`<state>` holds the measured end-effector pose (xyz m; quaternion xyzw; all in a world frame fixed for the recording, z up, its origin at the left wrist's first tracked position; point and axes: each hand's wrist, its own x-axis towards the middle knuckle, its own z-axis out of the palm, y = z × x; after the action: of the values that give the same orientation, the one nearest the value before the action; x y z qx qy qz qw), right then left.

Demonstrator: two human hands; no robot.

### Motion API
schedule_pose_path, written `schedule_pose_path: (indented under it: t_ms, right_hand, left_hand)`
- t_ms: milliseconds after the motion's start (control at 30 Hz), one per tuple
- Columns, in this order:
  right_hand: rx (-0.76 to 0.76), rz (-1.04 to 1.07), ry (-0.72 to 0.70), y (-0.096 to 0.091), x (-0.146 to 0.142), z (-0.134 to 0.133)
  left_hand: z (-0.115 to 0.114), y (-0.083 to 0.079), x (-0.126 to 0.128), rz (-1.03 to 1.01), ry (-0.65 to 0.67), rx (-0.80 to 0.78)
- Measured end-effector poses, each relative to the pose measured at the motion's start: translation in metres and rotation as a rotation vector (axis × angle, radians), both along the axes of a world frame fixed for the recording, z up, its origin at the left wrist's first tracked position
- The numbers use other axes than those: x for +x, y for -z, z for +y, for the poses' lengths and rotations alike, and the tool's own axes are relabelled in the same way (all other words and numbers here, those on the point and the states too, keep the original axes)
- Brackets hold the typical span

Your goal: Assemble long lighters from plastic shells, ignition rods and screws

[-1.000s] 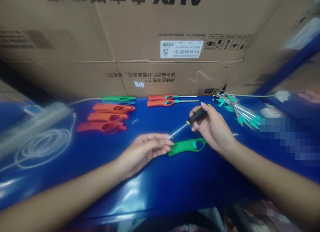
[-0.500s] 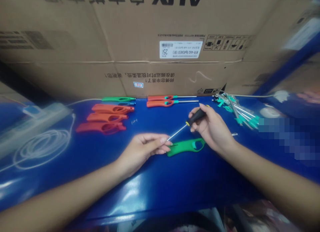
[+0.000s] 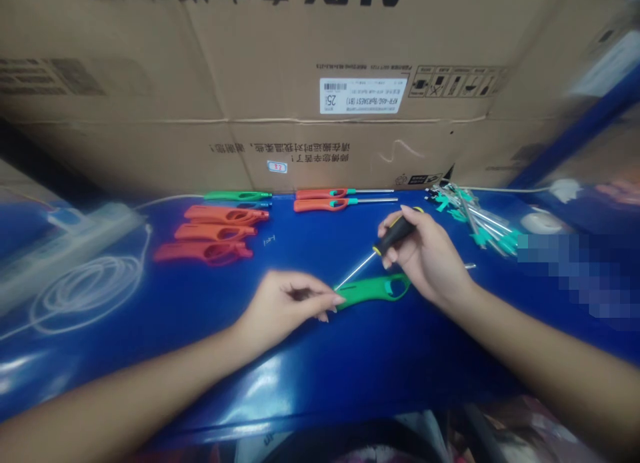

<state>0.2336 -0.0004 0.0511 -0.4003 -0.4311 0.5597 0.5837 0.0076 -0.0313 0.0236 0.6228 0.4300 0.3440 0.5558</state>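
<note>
A green gas lighter body (image 3: 367, 290) with a turquoise trigger lies on the blue table in front of me. My left hand (image 3: 295, 300) is closed in a pinch over the left end of it, and the fingertips hide that end. From the upper right, my right hand (image 3: 425, 250) grips a screwdriver (image 3: 395, 235) by its black and yellow handle. The thin metal shaft slants down left, its tip beside my left fingers at the lighter's end. Whether a screw is at the tip I cannot make out.
Several orange and red lighter bodies (image 3: 215, 232) lie at left, near a green one (image 3: 235, 196). Two orange lighters with metal tubes (image 3: 323, 204) lie along the cardboard box (image 3: 165, 96). Turquoise-ended metal rods (image 3: 480, 223) are piled right. A coiled white cable (image 3: 90, 293) and power strip (image 3: 100, 230) are left.
My left hand has lowered from the screwdriver tip onto the lighter's left end, which it now covers. The screwdriver tip has dropped slightly. My right hand has barely moved.
</note>
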Motion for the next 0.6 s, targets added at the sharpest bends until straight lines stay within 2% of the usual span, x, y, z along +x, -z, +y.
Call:
schedule_pose_path:
  t_ms: [233, 500, 600]
  right_hand:
    - [0.003, -0.008, -0.061, -0.004, -0.005, -0.007]
    - [0.078, -0.081, -0.102, -0.008, -0.004, -0.012]
    - [0.088, -0.069, -0.095, -0.007, -0.004, -0.012]
  left_hand:
    - [-0.001, 0.002, 0.000, 0.082, 0.029, 0.021]
    - [0.000, 0.005, -0.001, 0.163, 0.128, 0.203]
    - [0.000, 0.005, -0.001, 0.167, 0.161, 0.196]
